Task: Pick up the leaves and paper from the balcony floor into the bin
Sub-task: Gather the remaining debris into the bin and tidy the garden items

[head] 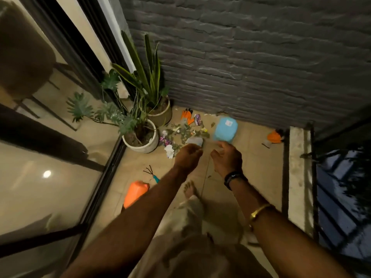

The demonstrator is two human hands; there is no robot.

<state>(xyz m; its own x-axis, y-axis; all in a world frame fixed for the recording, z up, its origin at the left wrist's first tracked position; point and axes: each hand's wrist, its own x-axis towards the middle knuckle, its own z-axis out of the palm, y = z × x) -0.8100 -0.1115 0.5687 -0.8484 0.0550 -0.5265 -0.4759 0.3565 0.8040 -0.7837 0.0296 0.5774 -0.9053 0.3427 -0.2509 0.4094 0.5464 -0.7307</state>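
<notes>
Balcony floor (259,157); left grip (188,156) curled, apparently empty

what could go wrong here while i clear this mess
The bare foot stands close to the rake; a sideways step might land on its prongs. The litter lies beside the white pot, so grabbing there may snag the plant. Dim light could hide small scraps.

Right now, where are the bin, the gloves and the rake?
bin (225,130): head view, its blue top.
gloves (187,117): head view, an orange palm.
rake (152,175): head view, its shaft.
</notes>
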